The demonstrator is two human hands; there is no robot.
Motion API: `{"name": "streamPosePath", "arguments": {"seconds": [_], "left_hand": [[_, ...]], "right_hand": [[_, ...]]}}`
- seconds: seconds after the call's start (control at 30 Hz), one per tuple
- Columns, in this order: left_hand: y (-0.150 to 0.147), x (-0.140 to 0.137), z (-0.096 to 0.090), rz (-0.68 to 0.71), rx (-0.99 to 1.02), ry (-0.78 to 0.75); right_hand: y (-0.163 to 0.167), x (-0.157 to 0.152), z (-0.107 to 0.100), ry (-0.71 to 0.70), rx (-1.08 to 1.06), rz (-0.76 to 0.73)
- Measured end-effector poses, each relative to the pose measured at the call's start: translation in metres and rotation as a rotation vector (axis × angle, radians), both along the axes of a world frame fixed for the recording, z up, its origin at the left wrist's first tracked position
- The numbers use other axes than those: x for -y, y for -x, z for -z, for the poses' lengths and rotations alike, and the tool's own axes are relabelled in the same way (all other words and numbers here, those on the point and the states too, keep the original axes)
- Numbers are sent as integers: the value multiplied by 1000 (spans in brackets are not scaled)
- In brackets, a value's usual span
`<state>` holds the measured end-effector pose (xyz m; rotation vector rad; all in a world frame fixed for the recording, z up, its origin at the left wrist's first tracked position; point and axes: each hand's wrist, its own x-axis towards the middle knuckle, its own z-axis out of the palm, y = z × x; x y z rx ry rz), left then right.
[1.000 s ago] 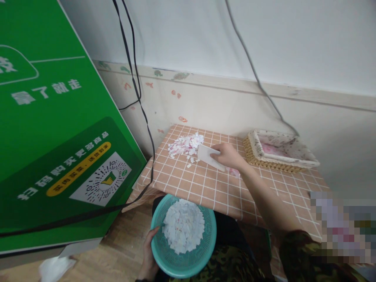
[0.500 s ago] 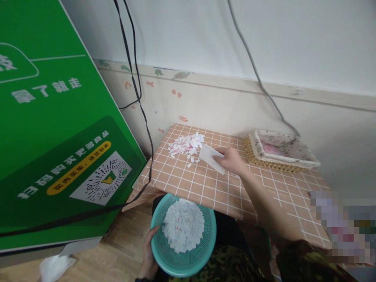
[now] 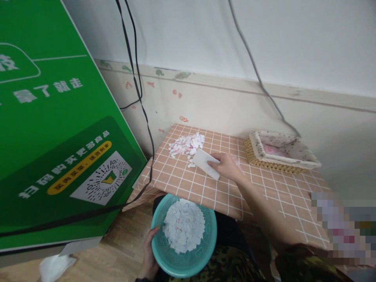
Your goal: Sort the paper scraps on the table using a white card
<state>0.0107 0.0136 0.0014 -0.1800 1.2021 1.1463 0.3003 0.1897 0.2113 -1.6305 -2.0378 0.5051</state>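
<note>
Card [image 3: 205, 164] is located over the worktop [image 3: 170, 176], pinched in the grip of the right hand [image 3: 227, 166]. From the card, a scrap pile [image 3: 188, 143] lies near at 11 o'clock; a basket [image 3: 249, 152] stands at 3 o'clock. At 7 o'clock, the left hand [image 3: 149, 248] pinches the rim of a colander [image 3: 182, 270] containing paper scraps [image 3: 185, 227].

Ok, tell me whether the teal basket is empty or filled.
Partly filled: the teal basket holds white scraps, bare mesh showing around them.

The brown, white-gridded tabletop [image 3: 176, 174] carries a loose heap of paper scraps [image 3: 187, 143] and a cloth-lined wicker basket [image 3: 280, 161]
</note>
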Motion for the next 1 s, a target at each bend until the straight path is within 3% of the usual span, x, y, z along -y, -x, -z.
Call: {"name": "streamPosePath", "arguments": {"seconds": [0.1,0.37,0.63,0.83,1.0], "left_hand": [[-1,0,-3,-2,-2,3],[-3,0,-12,-2,31,11],[-5,-1,-22,-1,13,0],[-5,-1,-17,2,-13,17],[-3,0,-8,-7,0,-3]], "right_hand": [[4,-3,4,-28,-48,17],[0,-13,18,-14,-107,-115],[11,-22,25,-104,-18,-52],[12,-23,25,-119,27,-114],[18,-26,23,-134,81,-71]]}}
